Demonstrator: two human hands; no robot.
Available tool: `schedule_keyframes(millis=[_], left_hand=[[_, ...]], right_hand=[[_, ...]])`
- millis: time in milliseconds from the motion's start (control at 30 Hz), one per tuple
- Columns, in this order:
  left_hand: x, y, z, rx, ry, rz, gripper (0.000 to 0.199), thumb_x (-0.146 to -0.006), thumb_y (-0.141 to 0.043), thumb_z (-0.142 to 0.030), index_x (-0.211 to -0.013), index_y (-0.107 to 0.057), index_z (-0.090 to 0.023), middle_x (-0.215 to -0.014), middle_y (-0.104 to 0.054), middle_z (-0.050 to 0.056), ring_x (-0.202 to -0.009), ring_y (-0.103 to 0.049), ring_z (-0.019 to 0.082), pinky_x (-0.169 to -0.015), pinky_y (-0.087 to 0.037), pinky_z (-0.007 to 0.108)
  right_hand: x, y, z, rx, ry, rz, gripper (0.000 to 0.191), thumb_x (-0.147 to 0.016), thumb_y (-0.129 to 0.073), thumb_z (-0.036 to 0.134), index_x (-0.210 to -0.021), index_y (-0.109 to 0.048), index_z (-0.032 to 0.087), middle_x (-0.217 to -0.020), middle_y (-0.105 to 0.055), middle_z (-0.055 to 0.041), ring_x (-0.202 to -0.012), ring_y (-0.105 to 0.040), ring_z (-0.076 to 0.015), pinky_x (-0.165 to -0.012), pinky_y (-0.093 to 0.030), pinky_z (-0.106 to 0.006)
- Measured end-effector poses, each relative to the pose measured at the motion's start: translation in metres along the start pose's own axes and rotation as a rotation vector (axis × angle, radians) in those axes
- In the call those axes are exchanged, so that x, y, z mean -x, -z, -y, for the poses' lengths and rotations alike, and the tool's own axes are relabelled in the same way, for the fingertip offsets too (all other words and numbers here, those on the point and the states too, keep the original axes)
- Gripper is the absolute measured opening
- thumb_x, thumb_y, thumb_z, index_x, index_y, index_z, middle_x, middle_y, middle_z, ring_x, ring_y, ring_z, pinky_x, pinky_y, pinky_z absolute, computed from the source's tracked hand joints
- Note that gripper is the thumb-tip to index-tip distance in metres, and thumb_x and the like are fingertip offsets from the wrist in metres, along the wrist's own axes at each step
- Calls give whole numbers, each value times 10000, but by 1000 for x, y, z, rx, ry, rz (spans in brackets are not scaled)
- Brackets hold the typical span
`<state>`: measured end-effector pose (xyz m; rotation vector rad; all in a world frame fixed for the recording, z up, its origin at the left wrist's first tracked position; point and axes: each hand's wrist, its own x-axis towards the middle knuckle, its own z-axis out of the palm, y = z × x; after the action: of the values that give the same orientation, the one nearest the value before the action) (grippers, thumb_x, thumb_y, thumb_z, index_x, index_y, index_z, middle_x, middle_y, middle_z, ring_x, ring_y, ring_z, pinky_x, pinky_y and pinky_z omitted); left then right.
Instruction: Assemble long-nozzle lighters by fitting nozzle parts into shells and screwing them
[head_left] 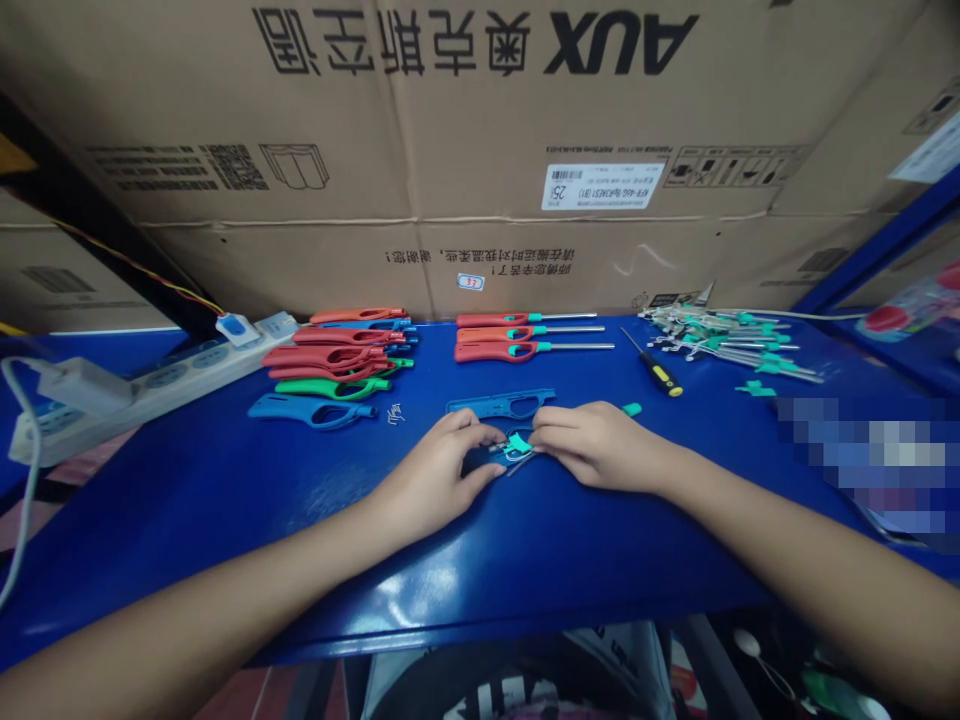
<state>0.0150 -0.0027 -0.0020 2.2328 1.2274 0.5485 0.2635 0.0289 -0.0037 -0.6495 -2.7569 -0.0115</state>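
Note:
Near the middle of the blue table, my left hand [466, 462] grips a blue lighter casing half [484, 456], thumb and fingers curled around its side. A teal trigger [517, 446] with thin wire and small metal parts sits between my two hands. My right hand [589, 443] is closed, its fingertips pinched at the trigger's right edge; the fingers partly hide what they hold. Just beyond my hands lies another blue casing half [502, 403]. A small teal piece [632, 409] rests behind my right hand.
Stacked casings [330, 355] lie at left, with small metal pieces [395, 413] beside them. Lighters with metal tubes [499, 350] are at the back. A screwdriver [652, 365] and a pile of teal-ended tubes [739, 340] lie right. A power strip [157, 385] borders the left; cardboard [337, 200] stands behind.

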Motion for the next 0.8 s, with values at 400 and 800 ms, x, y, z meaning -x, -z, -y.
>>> schedule_keyframes(millis=[400,800], left_hand=[[5,-4,-1,-135,-100,-44,249,-938,-644,-213,-1184,-646,-173,-1085,-639,80,-1044,-602,245,-957,-526,437],[11,-5,-14,-546,-196,44,313,-1030,-457,-245,-1233,-649,-102,-1033,-640,122,-966,-593,271,-843,-580,438]], right_hand=[[-3,7,7,183,59,157,221,-926,-475,101,-1030,-667,127,-927,-656,-63,-655,-533,-145,-554,-287,-301],[-5,14,17,199,42,181,282,-996,-438,242,-1035,-686,111,-934,-640,-71,-651,-570,-146,-552,-304,-327]])
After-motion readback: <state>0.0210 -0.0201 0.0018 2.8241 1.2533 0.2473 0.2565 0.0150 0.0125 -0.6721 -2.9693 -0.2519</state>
